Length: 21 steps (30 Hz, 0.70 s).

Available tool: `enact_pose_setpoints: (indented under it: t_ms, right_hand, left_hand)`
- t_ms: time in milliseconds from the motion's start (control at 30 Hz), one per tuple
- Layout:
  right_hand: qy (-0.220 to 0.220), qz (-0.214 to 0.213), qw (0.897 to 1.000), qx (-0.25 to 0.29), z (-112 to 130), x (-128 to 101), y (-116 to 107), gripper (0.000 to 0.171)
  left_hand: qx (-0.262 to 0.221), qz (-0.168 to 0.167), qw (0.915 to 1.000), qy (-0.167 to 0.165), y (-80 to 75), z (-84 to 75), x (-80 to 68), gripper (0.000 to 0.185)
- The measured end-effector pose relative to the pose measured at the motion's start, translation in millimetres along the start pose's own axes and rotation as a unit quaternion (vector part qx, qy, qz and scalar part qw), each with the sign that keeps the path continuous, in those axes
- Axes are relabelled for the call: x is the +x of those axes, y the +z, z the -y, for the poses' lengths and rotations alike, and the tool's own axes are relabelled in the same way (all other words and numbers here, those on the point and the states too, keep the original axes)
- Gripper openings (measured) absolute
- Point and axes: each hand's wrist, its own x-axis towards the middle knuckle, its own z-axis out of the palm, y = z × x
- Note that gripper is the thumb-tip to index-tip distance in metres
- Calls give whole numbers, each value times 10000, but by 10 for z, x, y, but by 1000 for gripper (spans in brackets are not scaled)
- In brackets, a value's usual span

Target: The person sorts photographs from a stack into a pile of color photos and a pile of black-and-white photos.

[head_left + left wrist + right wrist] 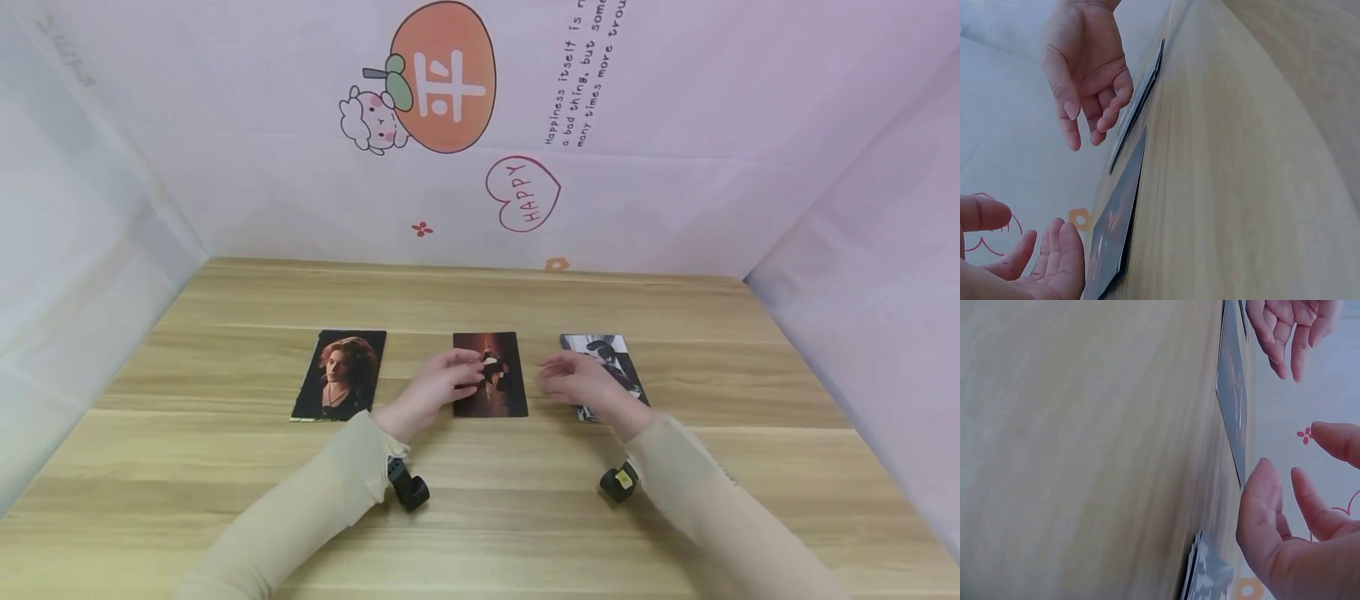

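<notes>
Three photo cards lie flat in a row on the wooden table [675, 517]: a portrait card [341, 375] on the left, a dark reddish card [491, 398] in the middle, and a black-and-white card [617, 354] on the right. The left hand [438, 385] hovers over the middle card's left edge, fingers loose and a bit curled, gripping nothing. The right hand [577, 383] sits between the middle and right cards, fingers relaxed too, also holding nothing.

Three photo cards [340, 375] on wooden table [480, 517]; two hands; two wrist cameras [408, 486].
</notes>
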Motion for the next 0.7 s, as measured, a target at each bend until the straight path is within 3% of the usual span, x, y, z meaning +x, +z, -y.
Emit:
enact_pose_setpoints:
  t_ms: [400, 700]
  right_hand:
    - [277, 67, 9995, 110, 20, 67, 93, 49]
    - [392, 104, 9981, 454, 45, 115, 115, 49]
  left_hand:
    - [138, -17, 9999, -35, -352, -23, -96, 43]
    - [172, -149, 9995, -203, -486, -47, -112, 44]
